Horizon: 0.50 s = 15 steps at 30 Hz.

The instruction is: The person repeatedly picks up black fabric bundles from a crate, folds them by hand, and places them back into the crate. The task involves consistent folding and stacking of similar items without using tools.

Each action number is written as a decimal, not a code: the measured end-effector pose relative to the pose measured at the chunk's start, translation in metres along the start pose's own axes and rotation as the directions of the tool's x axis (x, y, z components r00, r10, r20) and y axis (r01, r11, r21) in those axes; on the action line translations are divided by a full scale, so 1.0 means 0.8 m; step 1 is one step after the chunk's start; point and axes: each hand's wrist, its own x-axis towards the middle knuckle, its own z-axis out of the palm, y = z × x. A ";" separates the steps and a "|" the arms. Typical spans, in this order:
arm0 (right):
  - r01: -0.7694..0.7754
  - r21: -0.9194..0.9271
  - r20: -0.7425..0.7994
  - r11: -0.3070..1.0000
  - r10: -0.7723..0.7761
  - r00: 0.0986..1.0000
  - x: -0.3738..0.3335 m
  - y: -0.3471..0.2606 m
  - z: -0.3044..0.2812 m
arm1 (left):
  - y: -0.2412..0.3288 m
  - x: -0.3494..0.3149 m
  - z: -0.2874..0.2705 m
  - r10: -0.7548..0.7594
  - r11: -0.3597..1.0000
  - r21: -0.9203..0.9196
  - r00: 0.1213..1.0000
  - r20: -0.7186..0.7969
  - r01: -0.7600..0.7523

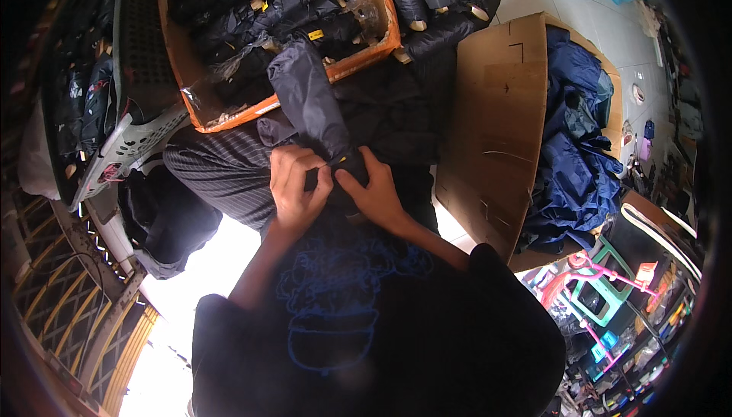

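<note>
Above the person's lap, two bare hands work at one rolled black cloth bundle [309,101], long, soft and cylindrical, its near end held and its far end pointing up toward the crate ahead. The left hand [296,182] is closed, thumb and fingers pinching at the bundle's near end; the right hand [375,192] grips the other side of that end between thumb and forefinger. One small yellow mark [342,158] shows there. Beneath lie one pair of dark pinstriped trousers [229,161] and one black shirt [457,325] bearing one blue line drawing. Just beyond the bundle stands one orange-rimmed rectangular crate [390,24], packed with similar black rolls with pale ends, overlapping too much to count. Right of it, at least three more black rolls [438,37] lie together. To the left stands one dark perforated plastic crate [142,32], also holding several black rolls. On the right is one brown cardboard box [492,127] filled with crumpled blue fabric [576,181], and behind it one green plastic stool [612,304].
</note>
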 end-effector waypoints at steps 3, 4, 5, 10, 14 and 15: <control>-0.065 -0.051 0.004 0.997 0.065 0.998 0.000 -0.013 -0.004 | -0.002 -0.004 -0.004 0.035 0.995 -0.090 0.999 0.030 -0.032; -0.103 -0.048 0.017 0.993 0.104 0.994 0.000 -0.019 -0.005 | -0.002 -0.006 -0.008 0.078 0.992 -0.108 0.995 0.061 -0.071; -0.056 -0.060 -0.012 0.997 0.055 0.998 -0.002 -0.017 -0.006 | -0.005 -0.015 -0.005 -0.029 0.976 -0.218 0.999 -0.024 0.023; 0.119 0.118 0.204 0.986 -0.142 0.969 0.002 -0.016 -0.007 | -0.014 0.008 0.012 -0.512 0.376 -0.815 0.832 0.215 0.442; -0.162 0.412 0.400 0.897 -0.018 0.916 -0.001 -0.021 0.003 | -0.007 0.023 0.007 -0.332 -0.013 -0.858 0.807 0.488 0.513; -0.287 0.385 0.485 0.877 0.073 0.871 -0.002 -0.027 -0.007 | 0.000 0.023 0.002 -0.376 0.013 -0.842 0.783 0.496 0.540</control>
